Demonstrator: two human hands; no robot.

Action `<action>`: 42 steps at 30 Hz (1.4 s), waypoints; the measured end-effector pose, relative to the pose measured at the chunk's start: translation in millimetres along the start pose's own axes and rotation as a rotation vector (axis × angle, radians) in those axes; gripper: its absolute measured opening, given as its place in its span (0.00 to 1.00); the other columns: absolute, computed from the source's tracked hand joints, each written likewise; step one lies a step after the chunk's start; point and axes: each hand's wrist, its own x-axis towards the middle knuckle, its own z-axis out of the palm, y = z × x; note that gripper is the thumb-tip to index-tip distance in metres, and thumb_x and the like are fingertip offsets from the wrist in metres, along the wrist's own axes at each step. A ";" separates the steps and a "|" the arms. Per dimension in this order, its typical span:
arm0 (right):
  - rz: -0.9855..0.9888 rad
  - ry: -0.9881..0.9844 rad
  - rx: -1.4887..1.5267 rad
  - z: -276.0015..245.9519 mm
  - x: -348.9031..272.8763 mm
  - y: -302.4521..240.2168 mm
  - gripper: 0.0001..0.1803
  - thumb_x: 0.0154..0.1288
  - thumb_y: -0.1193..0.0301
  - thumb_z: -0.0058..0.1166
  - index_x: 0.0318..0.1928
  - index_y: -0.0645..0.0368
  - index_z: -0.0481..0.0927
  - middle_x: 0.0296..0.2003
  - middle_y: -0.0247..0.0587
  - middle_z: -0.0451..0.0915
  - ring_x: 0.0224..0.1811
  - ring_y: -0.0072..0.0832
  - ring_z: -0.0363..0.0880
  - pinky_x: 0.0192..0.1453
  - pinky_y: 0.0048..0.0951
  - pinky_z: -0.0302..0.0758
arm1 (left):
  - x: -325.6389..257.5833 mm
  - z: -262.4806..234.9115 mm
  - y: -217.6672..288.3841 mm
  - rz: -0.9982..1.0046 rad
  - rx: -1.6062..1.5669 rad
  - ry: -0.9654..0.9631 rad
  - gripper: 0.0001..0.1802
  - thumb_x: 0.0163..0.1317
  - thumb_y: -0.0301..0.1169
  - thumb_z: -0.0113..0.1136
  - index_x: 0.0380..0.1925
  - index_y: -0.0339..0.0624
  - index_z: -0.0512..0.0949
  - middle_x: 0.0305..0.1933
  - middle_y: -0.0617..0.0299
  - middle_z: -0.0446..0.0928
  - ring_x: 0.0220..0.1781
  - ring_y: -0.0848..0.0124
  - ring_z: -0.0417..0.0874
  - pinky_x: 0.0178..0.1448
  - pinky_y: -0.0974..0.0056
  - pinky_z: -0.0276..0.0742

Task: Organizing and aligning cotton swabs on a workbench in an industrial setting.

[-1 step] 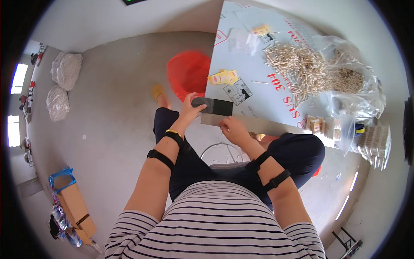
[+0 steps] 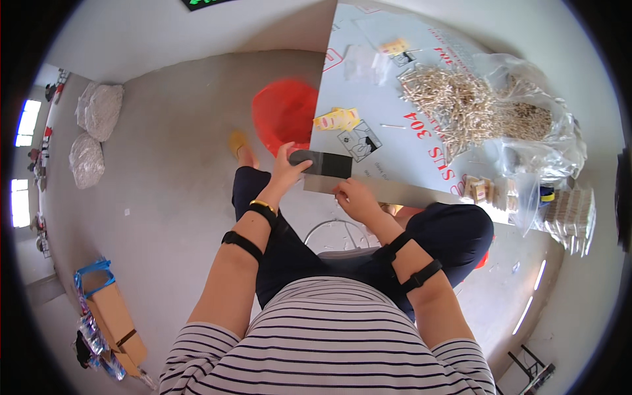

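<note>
At the near left corner of the table [image 2: 328, 92], my left hand [image 2: 284, 172] grips a flat black object with a rounded end [image 2: 334, 165]; its kind cannot be made out. My thumb lies on top near the rounded end. Just below its other end, at the table's front edge, is my right hand [image 2: 361, 201]. Its fingers are curled together, and whatever they may hold is hidden. Several small yellow packets [image 2: 338, 119] lie beyond the black object. A single cotton swab [image 2: 394, 126] lies to their right, before a big heap of cotton swabs [image 2: 441, 95].
Clear plastic bags [image 2: 563, 148] spill swabs at the table's right; bundled packs [image 2: 567, 214] sit at its near right corner. A red tub [image 2: 280, 112] stands left of the table. Stuffed clear sacks [image 2: 87, 158] and a cardboard box [image 2: 110, 309] rest on the floor at left.
The whole view has shifted very slightly. Both hands and the black object keep their places at the table corner.
</note>
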 end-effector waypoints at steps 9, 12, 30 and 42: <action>0.300 0.071 0.003 -47.3 -13.9 57.6 0.12 0.66 0.66 0.59 0.48 0.54 0.86 0.45 0.49 0.82 0.53 0.51 0.81 0.57 0.49 0.79 | -40.8 10.6 59.0 0.485 0.576 0.180 0.40 0.59 0.35 0.74 0.69 0.39 0.67 0.70 0.44 0.68 0.72 0.45 0.69 0.75 0.45 0.65; 0.325 0.169 -0.103 -66.8 -22.2 93.9 0.20 0.64 0.64 0.63 0.56 0.52 0.83 0.52 0.51 0.81 0.58 0.51 0.78 0.61 0.51 0.78 | -55.7 46.4 76.7 0.583 0.605 -0.008 0.37 0.57 0.32 0.74 0.67 0.40 0.70 0.71 0.45 0.67 0.74 0.45 0.67 0.76 0.46 0.64; 0.427 0.283 -0.509 -244.5 97.4 184.8 0.40 0.64 0.61 0.65 0.76 0.32 0.68 0.82 0.50 0.52 0.82 0.62 0.52 0.82 0.56 0.58 | -55.6 150.3 103.8 0.568 1.302 -0.439 0.53 0.61 0.46 0.69 0.78 0.26 0.56 0.80 0.19 0.49 0.84 0.34 0.53 0.87 0.41 0.44; 0.441 0.285 -0.678 -230.5 121.6 194.1 0.35 0.62 0.67 0.69 0.69 0.32 0.74 0.74 0.41 0.59 0.70 0.57 0.65 0.73 0.54 0.71 | -56.2 142.3 91.2 0.576 1.196 -0.428 0.59 0.59 0.50 0.72 0.81 0.34 0.51 0.84 0.26 0.42 0.87 0.38 0.44 0.86 0.43 0.50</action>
